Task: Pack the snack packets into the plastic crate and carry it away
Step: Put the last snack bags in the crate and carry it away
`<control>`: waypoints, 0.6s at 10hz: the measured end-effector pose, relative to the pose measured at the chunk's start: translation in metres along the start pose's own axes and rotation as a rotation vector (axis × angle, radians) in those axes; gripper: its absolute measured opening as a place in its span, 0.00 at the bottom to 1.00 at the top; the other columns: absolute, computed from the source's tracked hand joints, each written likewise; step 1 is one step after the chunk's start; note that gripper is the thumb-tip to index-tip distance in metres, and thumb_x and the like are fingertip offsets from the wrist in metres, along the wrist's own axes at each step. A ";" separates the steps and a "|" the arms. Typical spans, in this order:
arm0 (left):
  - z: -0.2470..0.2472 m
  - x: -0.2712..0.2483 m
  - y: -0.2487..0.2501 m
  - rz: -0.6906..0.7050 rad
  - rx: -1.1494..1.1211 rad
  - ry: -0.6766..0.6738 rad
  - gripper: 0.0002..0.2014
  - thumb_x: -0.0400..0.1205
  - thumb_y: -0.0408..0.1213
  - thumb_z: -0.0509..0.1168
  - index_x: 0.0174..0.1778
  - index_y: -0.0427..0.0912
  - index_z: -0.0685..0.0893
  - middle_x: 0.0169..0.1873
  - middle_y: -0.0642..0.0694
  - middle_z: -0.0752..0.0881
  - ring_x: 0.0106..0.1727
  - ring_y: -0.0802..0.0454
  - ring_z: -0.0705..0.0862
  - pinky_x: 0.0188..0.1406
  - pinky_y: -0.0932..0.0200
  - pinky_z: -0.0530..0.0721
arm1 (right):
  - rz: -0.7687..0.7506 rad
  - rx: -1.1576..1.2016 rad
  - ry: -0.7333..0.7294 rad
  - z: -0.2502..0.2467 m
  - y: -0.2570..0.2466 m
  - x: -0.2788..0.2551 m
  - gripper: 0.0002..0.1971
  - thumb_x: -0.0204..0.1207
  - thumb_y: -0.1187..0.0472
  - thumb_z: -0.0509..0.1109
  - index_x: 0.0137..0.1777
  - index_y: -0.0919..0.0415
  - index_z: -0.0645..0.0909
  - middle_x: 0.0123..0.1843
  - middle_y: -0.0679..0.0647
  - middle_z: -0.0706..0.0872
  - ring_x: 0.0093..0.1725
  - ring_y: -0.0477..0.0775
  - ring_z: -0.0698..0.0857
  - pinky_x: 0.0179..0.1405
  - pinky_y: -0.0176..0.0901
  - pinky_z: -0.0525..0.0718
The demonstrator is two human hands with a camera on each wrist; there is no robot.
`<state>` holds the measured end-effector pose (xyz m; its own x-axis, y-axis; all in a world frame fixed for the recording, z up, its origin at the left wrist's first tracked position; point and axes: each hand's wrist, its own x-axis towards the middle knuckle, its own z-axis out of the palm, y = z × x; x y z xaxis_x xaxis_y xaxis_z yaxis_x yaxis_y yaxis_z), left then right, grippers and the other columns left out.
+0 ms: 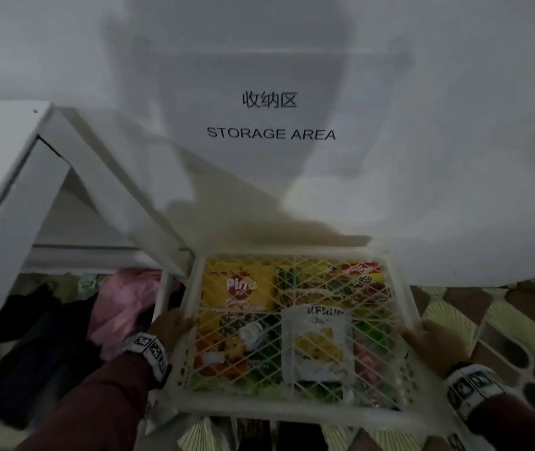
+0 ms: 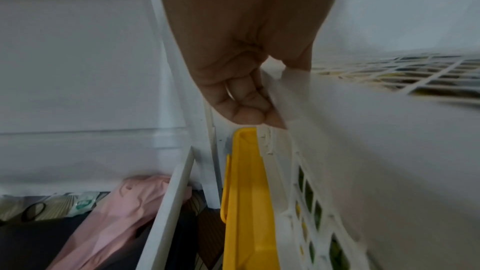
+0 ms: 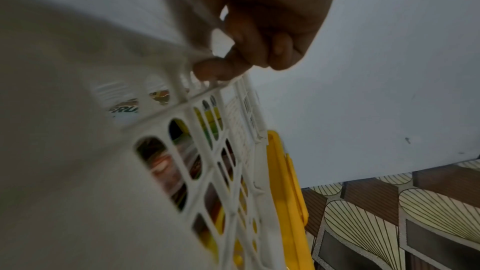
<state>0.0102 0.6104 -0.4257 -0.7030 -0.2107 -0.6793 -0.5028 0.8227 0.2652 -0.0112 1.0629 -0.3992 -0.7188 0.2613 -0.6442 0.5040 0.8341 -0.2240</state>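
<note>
Both arms reach forward and down in dark red sleeves, a marker-patterned band on each wrist. Left hand — fingers curled under the rim of the crate, thumb on top. Right hand grips the opposite rim the same way — fingers hooked into the lattice.
</note>
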 end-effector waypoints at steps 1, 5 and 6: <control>0.012 0.021 -0.009 -0.020 -0.039 0.007 0.12 0.84 0.46 0.58 0.41 0.41 0.69 0.34 0.49 0.73 0.43 0.49 0.75 0.41 0.60 0.67 | 0.024 -0.032 0.002 0.018 -0.006 0.025 0.23 0.78 0.48 0.65 0.60 0.69 0.77 0.60 0.68 0.82 0.57 0.63 0.82 0.45 0.42 0.71; 0.042 0.095 -0.036 -0.017 -0.107 0.169 0.19 0.83 0.43 0.60 0.29 0.45 0.61 0.27 0.47 0.67 0.34 0.48 0.72 0.35 0.57 0.62 | 0.075 0.105 0.025 0.074 -0.014 0.100 0.25 0.75 0.47 0.68 0.61 0.68 0.79 0.54 0.68 0.85 0.55 0.66 0.83 0.54 0.49 0.78; 0.051 0.109 -0.037 -0.017 -0.120 0.163 0.17 0.83 0.44 0.60 0.32 0.40 0.65 0.28 0.45 0.70 0.33 0.47 0.73 0.34 0.56 0.64 | 0.026 0.117 0.036 0.079 -0.015 0.113 0.22 0.76 0.50 0.68 0.58 0.70 0.79 0.52 0.70 0.85 0.53 0.67 0.84 0.47 0.47 0.76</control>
<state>-0.0222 0.5841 -0.5438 -0.7614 -0.3146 -0.5668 -0.5647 0.7514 0.3414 -0.0623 1.0411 -0.5268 -0.7208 0.3011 -0.6244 0.5735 0.7649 -0.2932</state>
